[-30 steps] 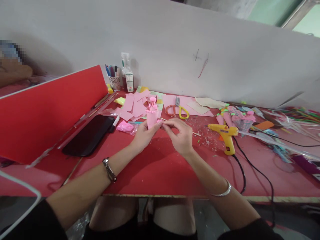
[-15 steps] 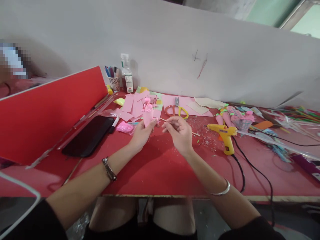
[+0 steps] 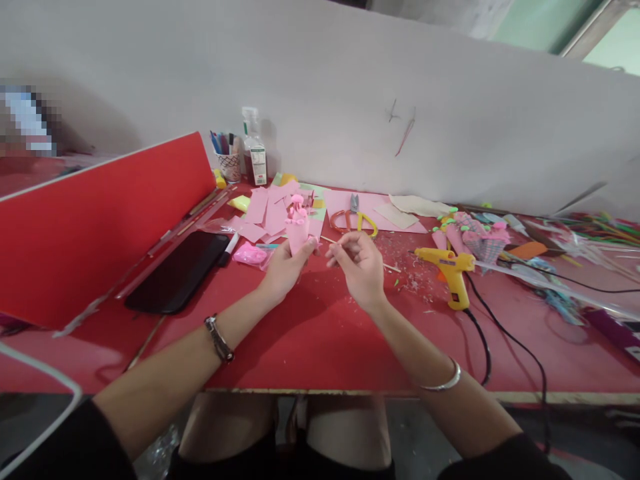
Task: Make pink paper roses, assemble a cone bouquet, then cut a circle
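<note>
A small pink paper cone (image 3: pixel 297 235) with pink flower-like blobs (image 3: pixel 297 206) at its top stands upright in my left hand (image 3: pixel 285 270), its thumb and fingers closed around the lower part. Just to the right, my right hand (image 3: pixel 364 270) is closed in a pinch, apart from the cone. Whatever lies between its fingertips is too small to make out. A thin wooden stick (image 3: pixel 392 268) lies on the table by the right hand. Behind the hands are scissors (image 3: pixel 354 220) with orange and yellow handles.
A yellow glue gun (image 3: pixel 453 273) with a black cord is on the right, near several finished cones (image 3: pixel 453 235). Pink paper pieces (image 3: pixel 267 213) lie behind. At left are a black phone (image 3: pixel 177 272), a marker (image 3: pixel 229 248) and a red board (image 3: pixel 115 220). A bottle (image 3: pixel 257 157) stands by the wall.
The pink cone has shifted and turned very slightly in my left hand. My right hand keeps its pinch in nearly the same place.
</note>
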The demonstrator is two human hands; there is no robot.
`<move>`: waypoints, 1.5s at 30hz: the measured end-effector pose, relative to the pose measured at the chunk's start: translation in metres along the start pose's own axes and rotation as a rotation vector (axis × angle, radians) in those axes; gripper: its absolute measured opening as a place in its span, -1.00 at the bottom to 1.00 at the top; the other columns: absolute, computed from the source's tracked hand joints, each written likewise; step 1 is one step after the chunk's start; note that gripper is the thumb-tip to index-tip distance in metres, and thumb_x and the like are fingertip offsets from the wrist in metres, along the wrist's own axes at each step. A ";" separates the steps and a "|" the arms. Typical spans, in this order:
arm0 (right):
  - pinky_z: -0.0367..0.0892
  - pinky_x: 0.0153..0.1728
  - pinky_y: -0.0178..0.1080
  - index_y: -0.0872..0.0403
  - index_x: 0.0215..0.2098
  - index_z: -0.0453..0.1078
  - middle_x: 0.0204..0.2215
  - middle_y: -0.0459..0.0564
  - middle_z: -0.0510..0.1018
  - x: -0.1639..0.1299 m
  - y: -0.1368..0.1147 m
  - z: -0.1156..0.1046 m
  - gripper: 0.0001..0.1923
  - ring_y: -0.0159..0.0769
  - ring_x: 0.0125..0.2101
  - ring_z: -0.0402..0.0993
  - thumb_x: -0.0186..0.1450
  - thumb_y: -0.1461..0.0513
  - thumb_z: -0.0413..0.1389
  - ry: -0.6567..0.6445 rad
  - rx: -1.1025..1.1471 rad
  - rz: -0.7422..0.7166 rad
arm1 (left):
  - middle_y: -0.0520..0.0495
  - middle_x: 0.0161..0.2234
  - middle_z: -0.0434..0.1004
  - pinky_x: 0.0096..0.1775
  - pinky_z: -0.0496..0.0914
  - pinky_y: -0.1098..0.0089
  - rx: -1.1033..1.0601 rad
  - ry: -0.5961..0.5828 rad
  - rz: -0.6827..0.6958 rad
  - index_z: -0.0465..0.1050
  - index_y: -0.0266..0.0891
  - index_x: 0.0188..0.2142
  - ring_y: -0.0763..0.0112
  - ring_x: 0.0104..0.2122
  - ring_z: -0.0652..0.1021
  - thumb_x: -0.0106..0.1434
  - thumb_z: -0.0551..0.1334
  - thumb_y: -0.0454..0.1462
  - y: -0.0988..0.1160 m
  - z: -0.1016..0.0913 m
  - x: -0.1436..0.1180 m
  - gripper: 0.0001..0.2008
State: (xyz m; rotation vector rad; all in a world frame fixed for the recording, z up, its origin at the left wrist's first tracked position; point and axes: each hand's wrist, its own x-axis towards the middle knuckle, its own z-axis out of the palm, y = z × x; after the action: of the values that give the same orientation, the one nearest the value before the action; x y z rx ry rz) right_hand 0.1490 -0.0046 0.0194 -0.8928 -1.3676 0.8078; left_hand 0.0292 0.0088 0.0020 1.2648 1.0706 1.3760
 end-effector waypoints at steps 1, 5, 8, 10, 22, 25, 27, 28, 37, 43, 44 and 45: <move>0.33 -0.59 -0.42 0.08 -0.51 0.23 -0.66 -0.21 0.44 0.000 0.000 0.000 -0.86 -0.51 -0.68 0.38 0.07 0.24 0.13 0.005 0.004 0.009 | 0.17 -0.73 0.08 -0.65 0.00 0.53 0.003 -0.005 0.004 0.29 -0.28 -0.59 0.63 -0.70 0.12 0.05 0.12 -0.07 0.000 0.000 0.000 -0.69; 0.37 -0.53 -0.38 0.09 -0.47 0.33 -0.60 -0.15 0.50 0.000 -0.001 -0.001 -0.96 -0.47 -0.61 0.43 0.09 0.27 0.10 -0.037 -0.017 -0.003 | 0.16 -0.73 0.11 -0.64 0.00 0.52 -0.001 -0.013 0.018 0.30 -0.28 -0.58 0.63 -0.70 0.12 0.05 0.12 -0.08 0.000 0.001 0.000 -0.70; 0.37 -0.45 -0.35 0.08 -0.40 0.40 -0.54 -0.12 0.51 0.001 -0.001 -0.003 -0.90 -0.47 -0.55 0.44 0.14 0.30 0.04 -0.035 -0.118 -0.096 | 0.17 -0.73 0.09 -0.64 0.01 0.51 0.004 -0.014 0.015 0.30 -0.28 -0.59 0.63 -0.70 0.11 0.05 0.13 -0.08 0.001 0.000 -0.001 -0.70; 0.37 -0.42 -0.34 0.06 -0.39 0.43 -0.51 -0.11 0.50 0.003 -0.001 -0.004 -0.85 -0.46 -0.51 0.42 0.14 0.33 0.02 -0.016 -0.191 -0.164 | 0.17 -0.73 0.09 -0.63 0.02 0.51 0.003 -0.019 0.014 0.29 -0.28 -0.59 0.63 -0.70 0.11 0.06 0.13 -0.09 0.001 0.000 -0.001 -0.71; 0.39 -0.36 -0.30 0.06 -0.36 0.41 -0.49 -0.10 0.50 0.003 -0.001 -0.004 -0.85 -0.43 -0.47 0.44 0.17 0.28 0.01 0.023 -0.167 -0.139 | 0.14 -0.75 0.11 -0.59 0.11 0.52 0.023 -0.080 0.020 0.30 -0.27 -0.64 0.57 -0.66 0.22 0.05 0.16 -0.19 0.010 0.004 -0.007 -0.77; 0.37 -0.38 -0.32 0.04 -0.39 0.42 -0.47 -0.10 0.49 0.005 -0.002 -0.006 -0.88 -0.44 -0.45 0.41 0.16 0.29 0.03 0.046 -0.258 -0.219 | 0.15 -0.75 0.11 -0.60 0.10 0.52 0.060 -0.097 0.019 0.30 -0.27 -0.64 0.59 -0.68 0.18 0.06 0.15 -0.22 0.012 0.005 -0.009 -0.78; 0.37 -0.36 -0.33 0.05 -0.39 0.41 -0.45 -0.10 0.48 0.005 -0.002 -0.007 -0.89 -0.43 -0.41 0.42 0.15 0.30 0.05 0.058 -0.269 -0.259 | 0.16 -0.75 0.10 -0.61 0.09 0.52 0.079 -0.115 0.019 0.31 -0.27 -0.64 0.60 -0.70 0.16 0.06 0.14 -0.24 0.014 0.005 -0.009 -0.79; 0.37 -0.35 -0.33 0.05 -0.38 0.41 -0.45 -0.10 0.49 0.005 -0.001 -0.006 -0.89 -0.43 -0.41 0.42 0.14 0.31 0.05 0.059 -0.259 -0.266 | 0.16 -0.75 0.09 -0.61 0.09 0.52 0.086 -0.122 0.021 0.31 -0.27 -0.65 0.61 -0.70 0.15 0.06 0.14 -0.25 0.014 0.005 -0.009 -0.79; 0.39 -0.35 -0.29 0.04 -0.40 0.40 -0.48 -0.12 0.51 0.002 -0.003 -0.003 -0.91 -0.41 -0.44 0.45 0.11 0.31 0.08 0.056 -0.204 -0.224 | 0.15 -0.74 0.12 -0.59 0.12 0.53 0.068 -0.144 -0.018 0.32 -0.28 -0.66 0.60 -0.68 0.20 0.02 0.17 -0.27 0.015 0.006 -0.009 -0.82; 0.36 -0.37 -0.28 0.03 -0.45 0.39 -0.53 -0.13 0.46 0.003 -0.005 -0.005 -0.95 -0.40 -0.44 0.40 0.13 0.28 0.08 0.029 -0.300 -0.311 | 0.11 -0.68 0.24 -0.57 0.15 0.53 0.085 -0.153 -0.011 0.33 -0.28 -0.63 0.58 -0.64 0.25 -0.01 0.18 -0.21 0.013 0.006 -0.010 -0.82; 0.35 -0.37 -0.28 0.03 -0.44 0.39 -0.52 -0.12 0.45 0.003 -0.005 -0.005 -0.95 -0.39 -0.44 0.40 0.13 0.28 0.08 0.025 -0.318 -0.326 | 0.11 -0.67 0.25 -0.57 0.16 0.53 0.084 -0.152 -0.017 0.33 -0.28 -0.61 0.57 -0.63 0.26 -0.02 0.19 -0.21 0.013 0.007 -0.010 -0.82; 0.35 -0.37 -0.28 0.03 -0.44 0.38 -0.53 -0.12 0.44 0.002 -0.006 -0.005 -0.95 -0.39 -0.44 0.39 0.14 0.28 0.08 0.021 -0.335 -0.341 | 0.10 -0.66 0.26 -0.57 0.16 0.53 0.081 -0.150 -0.021 0.33 -0.28 -0.60 0.57 -0.62 0.26 -0.03 0.19 -0.20 0.013 0.007 -0.011 -0.82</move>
State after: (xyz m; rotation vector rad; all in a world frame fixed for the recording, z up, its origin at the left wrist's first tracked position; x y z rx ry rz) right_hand 0.1541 -0.0054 0.0257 -0.8852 -1.6090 0.3120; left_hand 0.0351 -0.0040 0.0138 1.3891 1.0414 1.2115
